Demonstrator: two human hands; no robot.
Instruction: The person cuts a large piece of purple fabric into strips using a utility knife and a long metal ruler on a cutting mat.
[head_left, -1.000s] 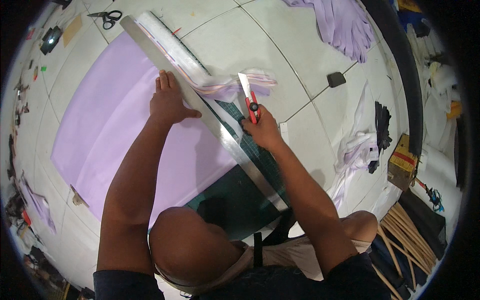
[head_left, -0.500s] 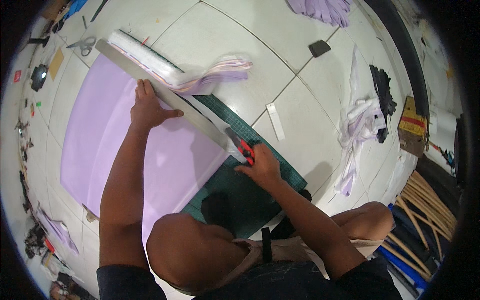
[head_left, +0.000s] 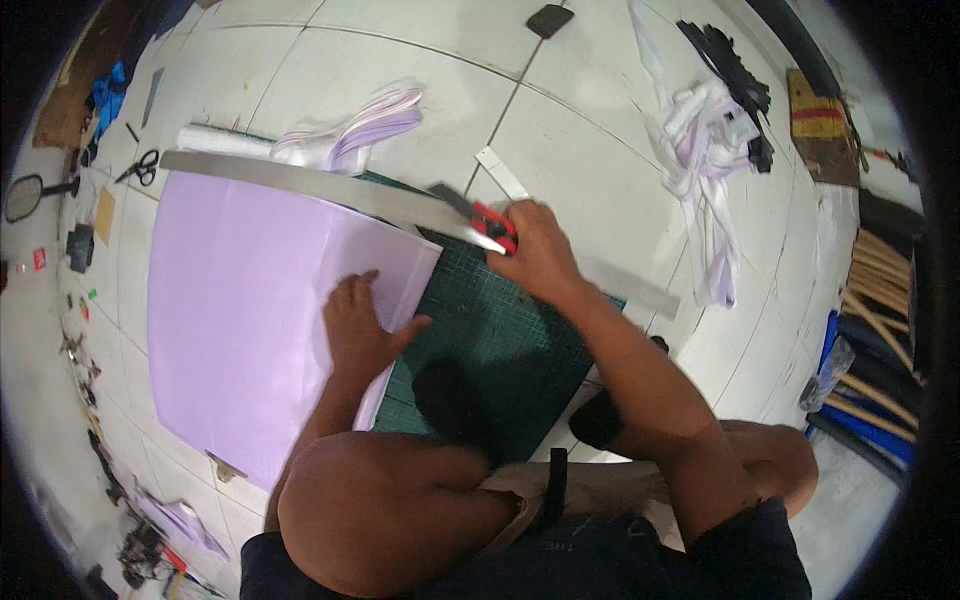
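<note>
My left hand [head_left: 365,325] lies with fingers spread on a smooth lilac sheet [head_left: 240,260], close to its right edge. My right hand [head_left: 540,250] is closed around a red-and-black utility knife [head_left: 492,226]. A long metal straightedge [head_left: 290,178] crosses the far edge of the sheet and passes by the knife. A grey length in line with it shows beyond my right hand, which may grip it too; the fingers hide this. Under the sheet's right side lies a green cutting mat [head_left: 480,330]. Cut lilac and white strips [head_left: 375,122] lie just past the straightedge.
Scissors [head_left: 142,170] lie at the left, and a short white strip [head_left: 502,172] beyond the mat. Lilac-white scraps [head_left: 700,180] and a black bundle [head_left: 730,70] are on the tiled floor at right. A box [head_left: 820,125] and wooden sticks [head_left: 880,290] stand farther right. A clip [head_left: 224,467] sits at the sheet's near edge.
My left hand has left the straightedge and come nearer, onto the sheet by its right edge. My right hand and the knife have moved away from me, and the straightedge now extends past my right hand.
</note>
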